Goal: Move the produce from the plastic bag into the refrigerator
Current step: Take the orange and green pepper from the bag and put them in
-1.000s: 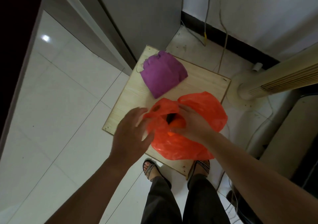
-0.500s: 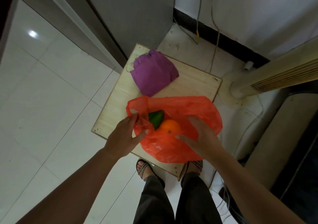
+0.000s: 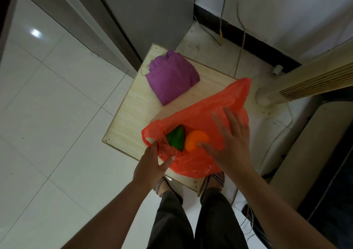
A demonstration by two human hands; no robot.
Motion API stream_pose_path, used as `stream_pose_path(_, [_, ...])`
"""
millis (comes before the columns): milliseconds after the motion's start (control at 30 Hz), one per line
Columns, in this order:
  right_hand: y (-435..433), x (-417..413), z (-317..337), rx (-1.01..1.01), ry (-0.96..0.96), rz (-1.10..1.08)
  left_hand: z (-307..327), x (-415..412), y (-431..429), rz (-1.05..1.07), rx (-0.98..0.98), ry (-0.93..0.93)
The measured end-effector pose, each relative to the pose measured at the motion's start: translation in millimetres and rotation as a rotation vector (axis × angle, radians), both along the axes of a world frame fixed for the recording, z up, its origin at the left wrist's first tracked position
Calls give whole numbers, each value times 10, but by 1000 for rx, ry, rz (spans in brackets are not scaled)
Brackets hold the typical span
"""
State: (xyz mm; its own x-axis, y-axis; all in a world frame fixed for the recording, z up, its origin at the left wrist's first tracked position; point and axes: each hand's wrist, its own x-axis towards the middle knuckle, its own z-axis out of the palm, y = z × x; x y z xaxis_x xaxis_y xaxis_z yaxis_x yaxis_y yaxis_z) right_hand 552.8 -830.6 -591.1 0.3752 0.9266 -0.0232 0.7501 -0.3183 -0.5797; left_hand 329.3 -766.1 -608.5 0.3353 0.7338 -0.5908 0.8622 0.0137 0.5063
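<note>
Since 0.5 s ago: the mouth of the bag (image 3: 219, 103) is spread wider, its far edge now toward the fan (image 3: 305, 84). Left hand (image 3: 152, 162) — thumb and fingers pinch the near rim. Right hand (image 3: 231, 139) — fingers straight and splayed over the bag, thumb touching the orange (image 3: 196, 141). The green pepper (image 3: 176, 138) touches the orange, both inside the bag on the table (image 3: 133, 115).

Wide-open mouth of plastic bag (image 3: 225, 103), green pepper (image 3: 176, 138) and orange (image 3: 195, 140) reachable from above; bare table (image 3: 133, 117) strip left of bag; purple cloth (image 3: 172, 81) at far end, refrigerator (image 3: 149, 15) wall just behind, fan base (image 3: 264, 97) near right edge.
</note>
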Motion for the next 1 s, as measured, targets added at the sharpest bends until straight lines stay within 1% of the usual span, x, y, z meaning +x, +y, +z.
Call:
stream_pose_path(33, [2,9,-39,-129,75,-12,-8,14,-10,10,2,6])
stream_pose_path(67, [-7,15,-78,-264,199,-27,-13,30,-14,21,-3,11])
stream_pose_path(100, [-26,23,-135,-373,326,-39,-22,41,-14,24,-1,11])
stream_pose_path(133, [-44,36,-195,-441,410,-38,-30,44,-9,18,5,18])
stream_pose_path(200, [-53,80,-272,-478,463,-16,-61,31,9,-13,20,38])
stream_pose_path(367, [-59,200,-301,-457,496,51,-142,34,48,-21,43,68])
stream_pose_path(467, [-99,240,-239,-390,453,93,-132,111,41,-2,26,70])
stream_pose_path(667, [-225,235,9,-230,228,103,-70,156,-60,-7,-3,67])
stream_pose_path(800, [-308,207,155,-127,36,50,16,137,-102,-38,17,96])
stream_pose_path(900, [-268,136,292,-94,56,24,87,110,-123,-45,36,92])
stream_pose_path(1000, [-148,-11,312,-139,121,46,132,86,-137,-53,42,90])
